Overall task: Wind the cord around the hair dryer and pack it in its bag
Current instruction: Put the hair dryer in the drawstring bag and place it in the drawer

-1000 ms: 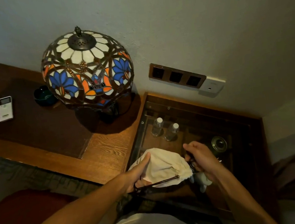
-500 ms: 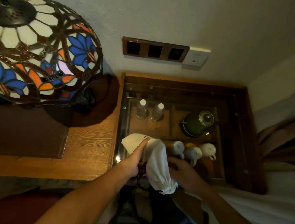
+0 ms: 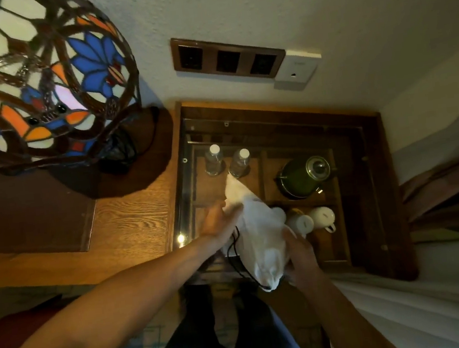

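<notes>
Bag (image 3: 258,233), filled and cinched, is gripped by left hand (image 3: 218,220) and right hand (image 3: 298,251); judging so, next comes setting it down.

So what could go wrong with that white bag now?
The bag is held over a glass top by the left hand and right hand; a slip might bang the glass. The dark drawstring dangles in a loop and could snag. The lamp sits close to the left arm.

- You will find no legible text, label, brand, number or sign on any surface in view.
- Lighting dim; fine print, if any, unresolvable.
</notes>
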